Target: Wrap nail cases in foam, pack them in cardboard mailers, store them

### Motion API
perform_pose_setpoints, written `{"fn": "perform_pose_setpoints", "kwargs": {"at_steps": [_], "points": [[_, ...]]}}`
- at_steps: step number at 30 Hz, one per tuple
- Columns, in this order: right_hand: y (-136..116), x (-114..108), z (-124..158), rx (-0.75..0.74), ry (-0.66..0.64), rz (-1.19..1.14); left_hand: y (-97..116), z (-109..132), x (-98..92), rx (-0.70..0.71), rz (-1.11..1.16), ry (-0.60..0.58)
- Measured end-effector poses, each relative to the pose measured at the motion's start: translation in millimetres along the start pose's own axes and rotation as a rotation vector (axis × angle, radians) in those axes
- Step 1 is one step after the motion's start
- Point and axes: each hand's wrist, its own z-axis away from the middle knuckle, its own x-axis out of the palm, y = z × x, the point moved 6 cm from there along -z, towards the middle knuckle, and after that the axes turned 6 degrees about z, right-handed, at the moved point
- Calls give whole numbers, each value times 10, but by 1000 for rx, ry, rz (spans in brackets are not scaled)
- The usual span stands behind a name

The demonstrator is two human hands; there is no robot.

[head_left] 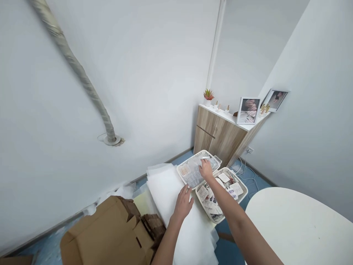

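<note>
My right hand point(206, 170) reaches into the far white basket point(182, 177) and its fingers close on a clear plastic packet point(206, 158) at the top of the pile. This basket holds several clear packets. My left hand point(184, 201) rests flat with fingers spread on a stack of white foam sheets point(168, 187), just left of the baskets. A second white basket point(244, 191) beside my right forearm holds several small packaged cards and pouches.
An open cardboard box point(110, 235) lies at lower left. A round white table point(298, 224) fills the lower right. A wooden cabinet point(217, 136) stands behind the baskets with a small plant point(208, 95) and two framed pictures. A wrapped pipe point(79, 73) runs down the wall.
</note>
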Motion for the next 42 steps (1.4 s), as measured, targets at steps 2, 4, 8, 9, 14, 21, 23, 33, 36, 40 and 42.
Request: {"fn": "perform_pose_setpoints", "kwargs": {"at_steps": [2, 4, 8, 9, 14, 21, 23, 33, 36, 40, 42], "points": [[56, 58, -213, 3, 8, 62, -68, -28, 19, 2, 14, 3], [155, 114, -373, 15, -27, 109, -116, -52, 27, 4, 30, 11], [282, 166, -539, -27, -90, 154, -149, -90, 18, 27, 74, 37], [288, 155, -552, -46, -86, 155, -147, -99, 11, 29, 91, 42], [245, -36, -429, -88, -29, 109, -67, -205, -43, -20, 252, 75], [108, -561, 492, -227, 186, -178, 316, -510, 38, -204, 877, 133], [129, -732, 879, -269, 296, -267, 516, -523, 117, -270, 1102, 141], [907, -1672, 2567, -248, 361, -451, 2047, 70, 705, -354, 1598, -75], [1402, -1909, 3047, -216, 293, -513, 2620, 382, 1095, -537, 1728, -383], [2082, -2045, 3720, -120, 227, -429, 3410, 872, 1565, -657, 1716, -745], [2352, -2062, 4049, -57, 240, -340, 3721, 1115, 1773, -703, 1705, -836]]}}
